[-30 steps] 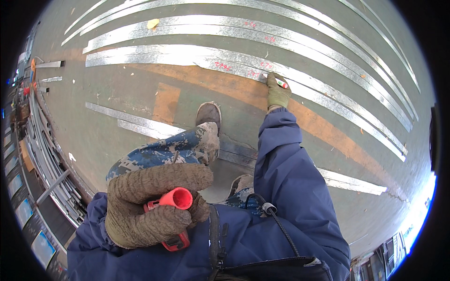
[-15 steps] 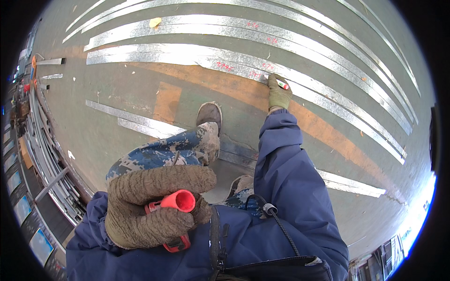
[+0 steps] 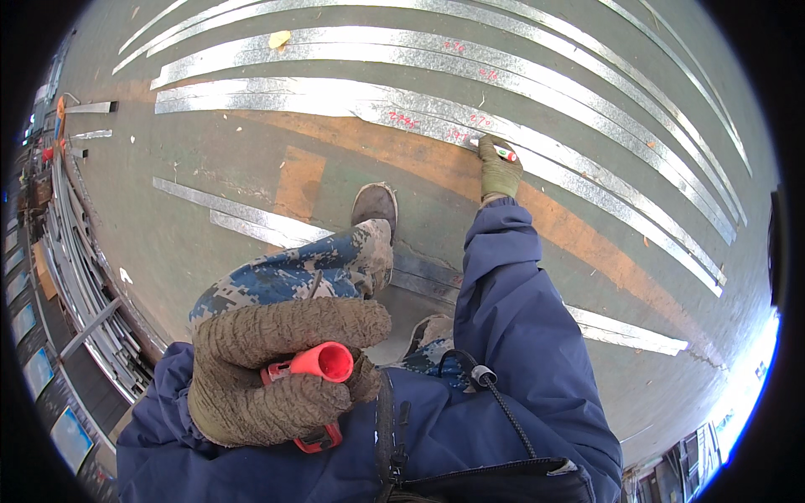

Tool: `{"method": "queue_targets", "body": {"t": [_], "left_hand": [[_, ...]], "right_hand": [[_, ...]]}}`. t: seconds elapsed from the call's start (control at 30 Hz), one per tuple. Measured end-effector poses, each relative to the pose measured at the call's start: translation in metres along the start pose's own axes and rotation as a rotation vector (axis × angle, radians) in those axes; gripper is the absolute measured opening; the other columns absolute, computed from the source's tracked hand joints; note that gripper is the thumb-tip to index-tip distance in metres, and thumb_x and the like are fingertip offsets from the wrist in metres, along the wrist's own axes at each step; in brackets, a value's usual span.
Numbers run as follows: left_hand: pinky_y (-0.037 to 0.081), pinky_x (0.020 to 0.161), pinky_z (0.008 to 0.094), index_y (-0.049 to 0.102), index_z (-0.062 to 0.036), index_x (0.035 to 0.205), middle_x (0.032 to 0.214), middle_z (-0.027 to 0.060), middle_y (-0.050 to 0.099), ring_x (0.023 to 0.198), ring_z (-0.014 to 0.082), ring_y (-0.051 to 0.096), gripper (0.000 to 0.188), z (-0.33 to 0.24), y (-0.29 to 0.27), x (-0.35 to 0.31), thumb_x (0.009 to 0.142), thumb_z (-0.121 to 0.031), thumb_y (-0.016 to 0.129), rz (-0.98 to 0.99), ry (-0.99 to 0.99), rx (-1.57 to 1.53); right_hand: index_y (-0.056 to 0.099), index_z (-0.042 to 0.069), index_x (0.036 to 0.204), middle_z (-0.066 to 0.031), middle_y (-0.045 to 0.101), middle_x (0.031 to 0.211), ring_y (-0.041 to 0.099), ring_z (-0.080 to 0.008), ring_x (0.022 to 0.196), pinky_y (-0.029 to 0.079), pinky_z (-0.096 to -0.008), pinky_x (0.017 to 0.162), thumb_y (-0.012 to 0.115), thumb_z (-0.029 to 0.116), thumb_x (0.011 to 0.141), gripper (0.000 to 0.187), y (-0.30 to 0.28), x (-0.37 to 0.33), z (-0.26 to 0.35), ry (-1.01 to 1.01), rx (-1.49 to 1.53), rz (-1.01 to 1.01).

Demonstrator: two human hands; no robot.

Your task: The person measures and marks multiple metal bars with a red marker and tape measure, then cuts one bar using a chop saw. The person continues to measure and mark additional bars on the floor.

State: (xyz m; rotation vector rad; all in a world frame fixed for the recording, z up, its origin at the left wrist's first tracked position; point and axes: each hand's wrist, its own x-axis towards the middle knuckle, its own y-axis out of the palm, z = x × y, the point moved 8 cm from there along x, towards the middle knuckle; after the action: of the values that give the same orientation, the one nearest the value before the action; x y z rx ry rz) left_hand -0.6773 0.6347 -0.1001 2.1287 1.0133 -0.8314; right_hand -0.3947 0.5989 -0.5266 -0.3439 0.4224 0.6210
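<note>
Since the earlier frames little has shifted: the right hand remains stretched out over the galvanised metal strips, and the left hand stays close to the chest.

Step in hand, as judged: marking a strip. The right hand, in a green glove, pinches a white marker with a red end, its tip touching the strip just beside the red marks already on the metal.

The left hand, in a thick brown glove, is closed round a red-handled tool, well apart from the marker, near the person's camouflage-trousered knee.

Next move, as judged: a steady tip pressed to the strip.

Containers: none can be made out; the racks at the left of the strips hold long metal sections.
</note>
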Motion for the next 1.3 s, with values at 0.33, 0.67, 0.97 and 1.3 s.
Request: {"method": "queue_targets", "body": {"t": [0.33, 0.67, 0.97, 1.3], "left_hand": [[0.061, 0.089, 0.0390, 0.065, 0.0040, 0.133, 0.126, 0.0204, 0.070, 0.102, 0.0257, 0.074, 0.051, -0.001, 0.000, -0.001, 0.087, -0.007, 0.082, -0.003, -0.023, 0.008], [0.059, 0.084, 0.0364, 0.064, 0.0039, 0.134, 0.117, 0.0183, 0.073, 0.097, 0.0224, 0.073, 0.051, -0.001, 0.000, 0.003, 0.088, -0.009, 0.082, 0.004, 0.045, -0.030], [0.055, 0.070, 0.0281, 0.068, -0.0015, 0.126, 0.102, 0.0098, 0.073, 0.077, 0.0106, 0.065, 0.033, -0.005, 0.016, 0.038, 0.096, -0.014, 0.069, 0.083, -0.033, 0.047], [0.055, 0.082, 0.0273, 0.065, 0.0001, 0.130, 0.103, 0.0048, 0.070, 0.092, 0.0105, 0.065, 0.034, 0.025, 0.023, 0.046, 0.099, -0.014, 0.068, 0.207, -0.106, -0.030]], "right_hand": [[0.078, 0.005, 0.100, -0.0017, 0.074, 0.086, 0.066, -0.0121, 0.078, 0.053, -0.0281, 0.074, 0.081, 0.026, 0.088, 0.024, 0.000, -0.002, 0.004, -0.017, -0.016, -0.003], [0.077, 0.004, 0.099, 0.0002, 0.070, 0.081, 0.061, -0.0099, 0.072, 0.050, -0.0260, 0.068, 0.082, 0.022, 0.089, 0.021, 0.001, -0.006, 0.009, -0.008, 0.066, -0.008], [0.077, 0.002, 0.096, -0.0034, 0.070, 0.079, 0.063, -0.0130, 0.074, 0.050, -0.0288, 0.074, 0.076, 0.027, 0.087, 0.027, -0.025, -0.024, 0.025, -0.002, -0.010, -0.086], [0.076, 0.001, 0.102, -0.0029, 0.071, 0.081, 0.062, -0.0113, 0.073, 0.049, -0.0285, 0.067, 0.082, 0.024, 0.088, 0.027, -0.029, -0.087, 0.054, 0.120, -0.074, -0.041]]}}
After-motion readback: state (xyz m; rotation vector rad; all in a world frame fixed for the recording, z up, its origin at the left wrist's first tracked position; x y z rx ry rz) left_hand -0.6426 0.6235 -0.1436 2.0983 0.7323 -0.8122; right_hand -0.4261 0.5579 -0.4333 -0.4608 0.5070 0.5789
